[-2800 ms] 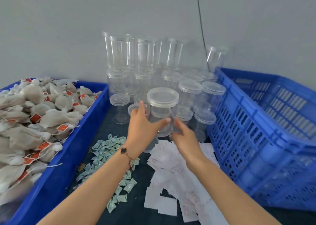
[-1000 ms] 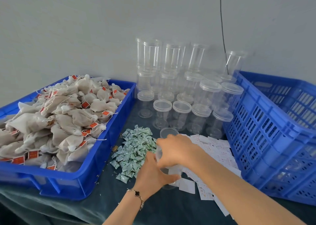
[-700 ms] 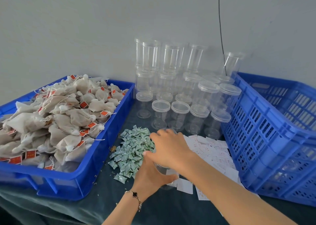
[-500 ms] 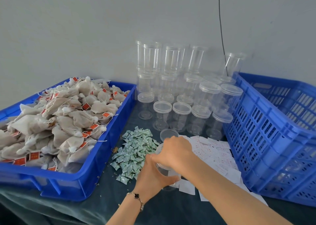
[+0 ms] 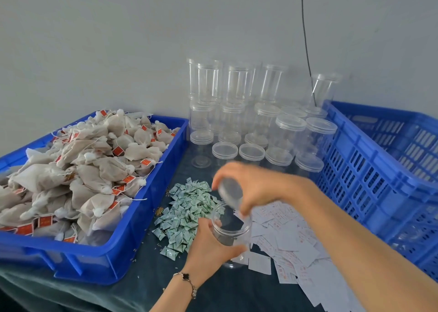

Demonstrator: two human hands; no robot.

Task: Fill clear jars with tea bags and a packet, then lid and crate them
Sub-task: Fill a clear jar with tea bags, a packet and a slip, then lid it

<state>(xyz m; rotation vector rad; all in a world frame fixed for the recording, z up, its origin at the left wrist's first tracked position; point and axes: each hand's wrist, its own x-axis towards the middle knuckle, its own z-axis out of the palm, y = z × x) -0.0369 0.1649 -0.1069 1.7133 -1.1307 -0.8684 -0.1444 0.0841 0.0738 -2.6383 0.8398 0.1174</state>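
An empty clear jar [image 5: 231, 228] stands on the dark table, open at the top, and my left hand [image 5: 208, 247] is wrapped around its side. Just above it my right hand [image 5: 256, 186] grips the jar's clear lid [image 5: 231, 192], tilted on edge and blurred. Left of the jar lies a heap of small green packets [image 5: 187, 212]. Tea bags [image 5: 83, 169] with red tags are piled in a blue tray [image 5: 123, 245] at the left. A blue slatted crate [image 5: 379, 181] stands at the right.
Stacked lidded clear jars [image 5: 251, 126] stand against the grey wall behind my hands. White paper slips [image 5: 289, 238] are scattered on the table between the jar and the crate. A black cable [image 5: 307, 46] hangs down the wall.
My right hand has lifted the lid off the jar and tilted it up. My left hand still grips the jar in about the same place.
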